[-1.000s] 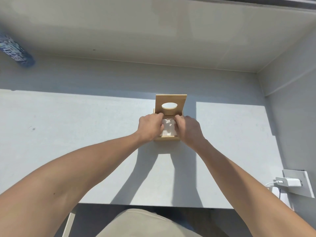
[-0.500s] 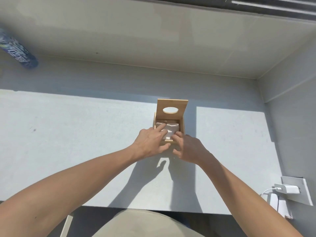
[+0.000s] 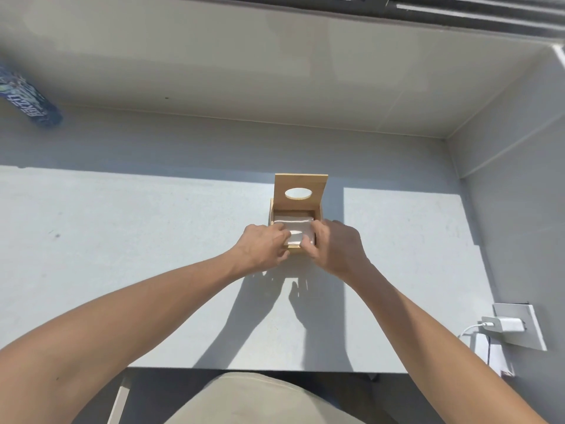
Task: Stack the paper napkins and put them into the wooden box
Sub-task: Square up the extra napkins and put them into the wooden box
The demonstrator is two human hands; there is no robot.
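Note:
A small wooden box stands on the grey table, its lid with an oval hole hinged up at the far side. A stack of white paper napkins lies inside the box, and its near part is covered by my fingers. My left hand is at the box's near left corner, fingers closed on the stack's left edge. My right hand is at the near right corner, with the thumb and fingers on the stack's near edge.
A blue printed can lies on the ledge at far left. A white charger sits in a wall plate low on the right, with a cable hanging from it. A wall closes the table's right side, and the table's near edge is just in front of my lap.
Half a second ago my hands lay flat with fingertips pressing the napkins. Now both have moved forward onto the box's near corners and closed on the stack's near edge.

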